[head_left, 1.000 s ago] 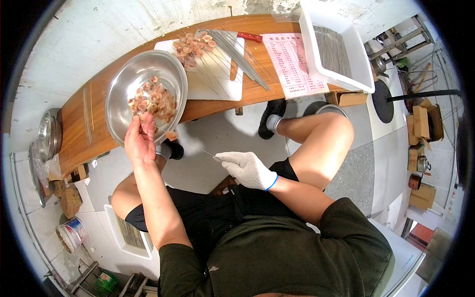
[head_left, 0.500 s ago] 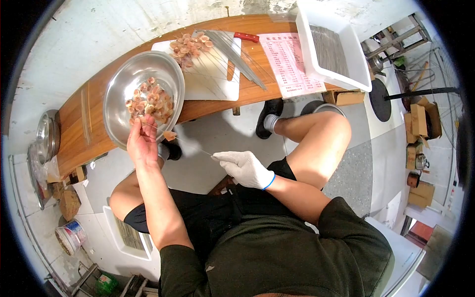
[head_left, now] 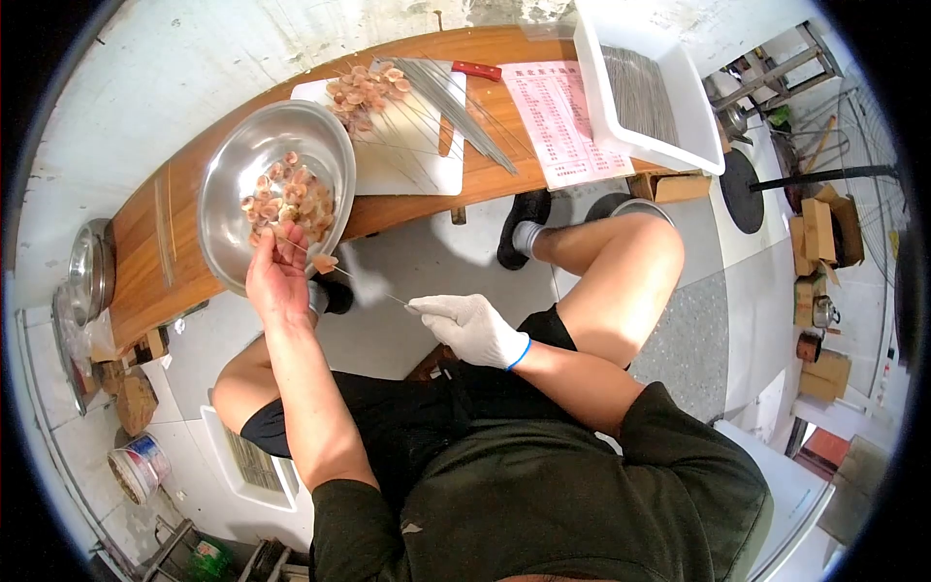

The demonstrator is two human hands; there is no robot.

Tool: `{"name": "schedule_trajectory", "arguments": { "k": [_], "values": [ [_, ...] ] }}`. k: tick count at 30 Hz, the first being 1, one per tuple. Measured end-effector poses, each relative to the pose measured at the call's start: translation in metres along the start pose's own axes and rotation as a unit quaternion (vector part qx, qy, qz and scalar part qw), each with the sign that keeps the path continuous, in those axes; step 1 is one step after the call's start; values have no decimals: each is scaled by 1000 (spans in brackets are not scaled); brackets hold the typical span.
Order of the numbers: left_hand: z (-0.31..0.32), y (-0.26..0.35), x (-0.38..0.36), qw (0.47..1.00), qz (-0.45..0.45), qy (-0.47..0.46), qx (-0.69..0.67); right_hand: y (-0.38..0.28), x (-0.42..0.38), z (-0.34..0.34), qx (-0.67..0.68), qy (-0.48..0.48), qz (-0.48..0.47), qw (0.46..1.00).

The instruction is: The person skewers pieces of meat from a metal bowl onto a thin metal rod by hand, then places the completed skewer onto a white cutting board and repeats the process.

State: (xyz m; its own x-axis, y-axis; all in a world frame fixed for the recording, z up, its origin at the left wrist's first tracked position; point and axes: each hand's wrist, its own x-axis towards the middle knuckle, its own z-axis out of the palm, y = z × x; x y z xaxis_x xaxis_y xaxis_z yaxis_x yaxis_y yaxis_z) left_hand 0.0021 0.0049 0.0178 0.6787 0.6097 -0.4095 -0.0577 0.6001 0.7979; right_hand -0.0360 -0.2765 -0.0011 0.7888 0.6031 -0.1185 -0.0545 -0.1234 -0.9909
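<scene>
My bare left hand [head_left: 278, 276] is at the near rim of a large steel bowl [head_left: 228, 160], fingertips pinched around a small piece of meat that they partly hide. Several round, pinkish-brown meat pieces [head_left: 296, 197] lie in the bowl. In a white knit glove, my right hand [head_left: 470, 325] grips the end of a thin metal skewer [head_left: 390, 297] between thumb and fingers. The skewer slants up and left toward my left fingertips. One meat piece [head_left: 324, 263] is threaded on it, just right of my left hand.
On the wooden table [head_left: 145, 233], a white cutting board [head_left: 388, 175] bears threaded meat and loose skewers [head_left: 456, 107]. Beyond it are a red-handled knife [head_left: 477, 71], a pink printed sheet [head_left: 553, 126] and a white bin [head_left: 703, 107] of skewers. Another white bin [head_left: 218, 446] stands on the floor.
The view has shifted slightly, so the table and its things appear a little further left. Both hands keep nearly the same pose, and the threaded piece stays beside my left fingers.
</scene>
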Motion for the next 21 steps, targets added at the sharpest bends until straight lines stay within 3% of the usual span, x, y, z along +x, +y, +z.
{"name": "schedule_trajectory", "arguments": {
  "k": [7,10,13,21],
  "values": [
    [5,-5,-9,1000,8,-21,13,0,4,0,30,0,29,999],
    [6,-8,-10,1000,8,-18,10,5,6,5,42,25,1,999],
    [4,-12,-11,999,13,-39,11,-6,8,-1,64,-8,92,994],
    [-1,-26,-7,998,-5,-64,-9,-17,9,-3,96,-9,128,987]
  ]
}}
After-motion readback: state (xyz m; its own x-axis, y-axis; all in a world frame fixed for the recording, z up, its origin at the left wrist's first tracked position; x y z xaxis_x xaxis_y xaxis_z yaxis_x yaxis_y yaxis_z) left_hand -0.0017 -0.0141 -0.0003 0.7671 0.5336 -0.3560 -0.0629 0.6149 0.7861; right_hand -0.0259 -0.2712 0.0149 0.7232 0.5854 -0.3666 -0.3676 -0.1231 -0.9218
